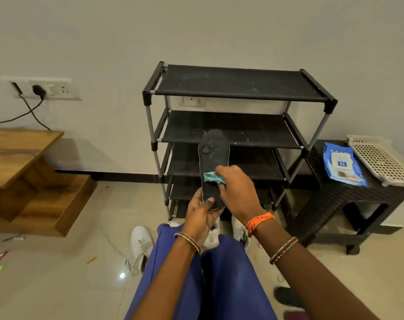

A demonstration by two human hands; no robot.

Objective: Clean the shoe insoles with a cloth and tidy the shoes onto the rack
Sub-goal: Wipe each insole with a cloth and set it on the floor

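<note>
**Q:** What does each hand hold?

**A:** The left hand (200, 214) grasps the heel end of a dark insole (213, 167), thumb laid across its upper face, fingers curled beneath; the grip is closed on it. The insole stands nearly upright, toe end uppermost, with wet-looking blotches near the toe. The right hand (236, 189) pinches a crumpled teal cloth (213, 177) and presses it against the insole's middle; this grip is likewise clenched, around the cloth.

**Q:** Where is the insole relative to the rack?

**A:** It is held in the air in front of the black shoe rack (239, 83), which stands against the wall; its fabric shelves are dusty. The insole touches none of them.

**Q:** And the shoes?

**A:** White sneakers lie on the tiled floor (58, 273). One sneaker (141, 247) rests to the left of the person's blue-clad knees (219, 273), laces trailing. Two further white shoes (239, 229) sit at the foot of the rack, partly hidden behind the hands and knees. A dark shoe (287, 296) is at lower right, indistinct.

**Q:** What else appears?

**A:** Right of the rack, a low dark worktop (330, 195) carries a blue wipes packet (343, 163) and a white perforated tray (381, 158). At left: wooden furniture (23, 158) and a wall socket (44, 88) with a plugged-in cable.
</note>
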